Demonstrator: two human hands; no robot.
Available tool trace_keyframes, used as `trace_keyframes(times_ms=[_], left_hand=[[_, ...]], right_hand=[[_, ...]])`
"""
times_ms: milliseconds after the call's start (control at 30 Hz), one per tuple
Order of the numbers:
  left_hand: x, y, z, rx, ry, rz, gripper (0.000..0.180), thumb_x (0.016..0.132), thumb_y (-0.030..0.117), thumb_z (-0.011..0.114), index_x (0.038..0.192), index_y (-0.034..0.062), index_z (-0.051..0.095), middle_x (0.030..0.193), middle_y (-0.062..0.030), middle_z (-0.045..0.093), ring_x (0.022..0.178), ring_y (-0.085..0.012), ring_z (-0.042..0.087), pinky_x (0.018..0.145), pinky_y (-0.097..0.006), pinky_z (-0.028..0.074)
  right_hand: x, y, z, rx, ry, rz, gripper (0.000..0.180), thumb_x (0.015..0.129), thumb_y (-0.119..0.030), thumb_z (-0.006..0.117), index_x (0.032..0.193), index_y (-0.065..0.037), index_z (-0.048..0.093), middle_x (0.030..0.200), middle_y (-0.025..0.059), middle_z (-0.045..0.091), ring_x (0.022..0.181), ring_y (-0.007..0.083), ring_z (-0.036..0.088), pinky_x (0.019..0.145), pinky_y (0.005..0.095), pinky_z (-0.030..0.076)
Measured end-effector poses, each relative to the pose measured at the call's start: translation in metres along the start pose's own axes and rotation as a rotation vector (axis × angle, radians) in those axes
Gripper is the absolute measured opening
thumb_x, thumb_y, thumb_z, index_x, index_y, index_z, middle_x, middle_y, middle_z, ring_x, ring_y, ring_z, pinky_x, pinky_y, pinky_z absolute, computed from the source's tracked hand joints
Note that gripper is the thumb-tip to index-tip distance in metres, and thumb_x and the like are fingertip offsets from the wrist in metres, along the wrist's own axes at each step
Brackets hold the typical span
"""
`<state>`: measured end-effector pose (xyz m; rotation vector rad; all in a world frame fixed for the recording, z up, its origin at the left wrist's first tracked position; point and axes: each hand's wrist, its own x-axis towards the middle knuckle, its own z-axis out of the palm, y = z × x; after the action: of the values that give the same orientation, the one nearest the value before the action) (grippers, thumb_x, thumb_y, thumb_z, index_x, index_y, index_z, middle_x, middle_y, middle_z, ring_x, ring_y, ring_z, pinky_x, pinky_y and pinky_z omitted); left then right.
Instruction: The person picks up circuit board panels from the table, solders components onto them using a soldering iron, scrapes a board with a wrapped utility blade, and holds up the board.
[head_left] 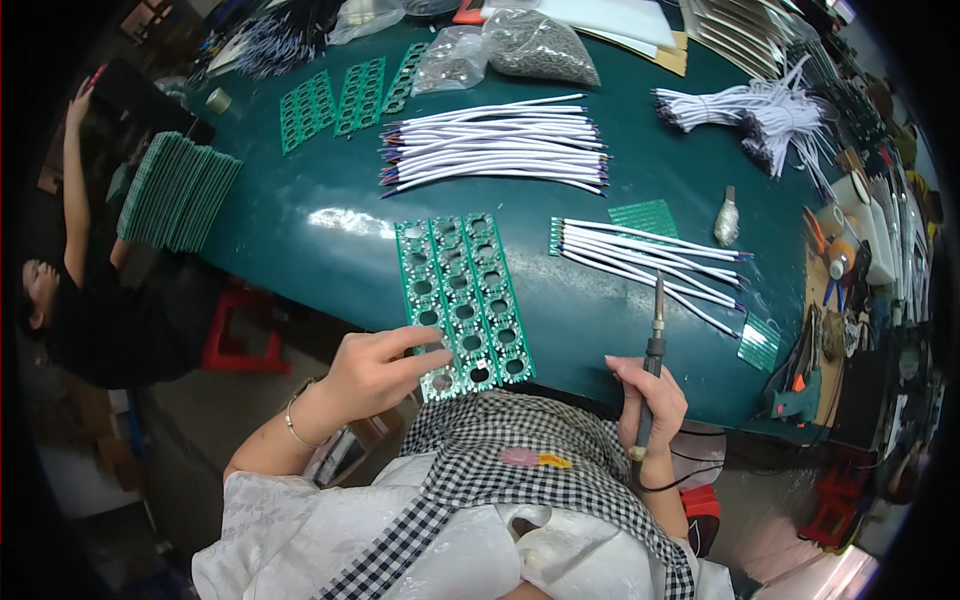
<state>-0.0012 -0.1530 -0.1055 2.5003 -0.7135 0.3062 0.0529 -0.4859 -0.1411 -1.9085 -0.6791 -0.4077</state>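
My right hand point(650, 400) is closed around the handle of a soldering iron point(655, 345), its tip pointing away from me over the table. In front of me lies a set of green circuit board panels point(462, 290), side by side in three strips with rows of round dark openings. My left hand point(385, 370) reaches over the near end of the leftmost strip. Its visible fingers are stretched out and slightly apart. To the right, white cables point(650, 260) are joined at their left ends to a small green board point(555, 237), and another green board point(645, 218) lies partly under them.
Loose white cables point(495, 150) lie beyond the panels, with bags of small metal parts point(540, 48) behind. A stack of green boards point(180, 192) stands at left. Bundled white cables point(760, 115) and a glue gun point(795, 400) are at right. A co-worker point(90, 300) is at far left.
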Motion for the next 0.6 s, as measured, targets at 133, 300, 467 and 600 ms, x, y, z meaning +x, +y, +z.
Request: trace_keyframes(times_ms=[133, 300, 467, 600], left_hand=[[0.031, 0.008, -0.029, -0.122, 0.405, 0.112, 0.018, 0.079, 0.003, 0.07, 0.097, 0.002, 0.068, 0.091, -0.0134, 0.069, 0.064, -0.015, 0.063, 0.05, -0.025, 0.049], [0.1, 0.041, -0.033, -1.047, 0.777, -0.446, 0.018, 0.099, 0.016, 0.058, 0.093, -0.0008, 0.062, 0.077, -0.0065, 0.066, 0.046, -0.004, 0.042, 0.038, -0.022, 0.026], [0.134, 0.018, 0.038, -1.601, -0.269, -0.831, 0.023, 0.098, 0.026, 0.06, 0.09, 0.005, 0.061, 0.063, 0.0037, 0.052, 0.039, -0.0021, 0.027, 0.038, -0.023, 0.017], [0.14, 0.041, 0.082, -1.56, -0.422, -1.028, 0.018, 0.098, 0.02, 0.06, 0.098, 0.0027, 0.062, 0.065, 0.0035, 0.054, 0.041, -0.0015, 0.028, 0.038, -0.022, 0.019]], right_hand=[[-0.001, 0.001, -0.007, -0.057, 0.094, 0.017, 0.022, 0.079, 0.008, 0.069, 0.097, -0.003, 0.062, 0.097, 0.0185, 0.072, 0.086, 0.031, 0.07, 0.075, 0.0362, 0.055], [-0.011, 0.003, -0.022, -0.124, 0.168, -0.042, 0.037, 0.078, 0.004, 0.073, 0.109, -0.007, 0.057, 0.116, 0.023, 0.066, 0.106, 0.0352, 0.064, 0.082, 0.0388, 0.055], [-0.022, -0.002, -0.03, -0.063, 0.32, -0.182, 0.057, 0.075, 0.002, 0.077, 0.121, -0.012, 0.047, 0.139, 0.0309, 0.045, 0.124, 0.0426, 0.052, 0.092, 0.0448, 0.053], [-0.021, -0.009, -0.042, 0.062, 0.136, -0.107, 0.044, 0.07, -0.001, 0.077, 0.11, -0.008, 0.061, 0.122, 0.0236, 0.06, 0.114, 0.0375, 0.062, 0.094, 0.0423, 0.052]])
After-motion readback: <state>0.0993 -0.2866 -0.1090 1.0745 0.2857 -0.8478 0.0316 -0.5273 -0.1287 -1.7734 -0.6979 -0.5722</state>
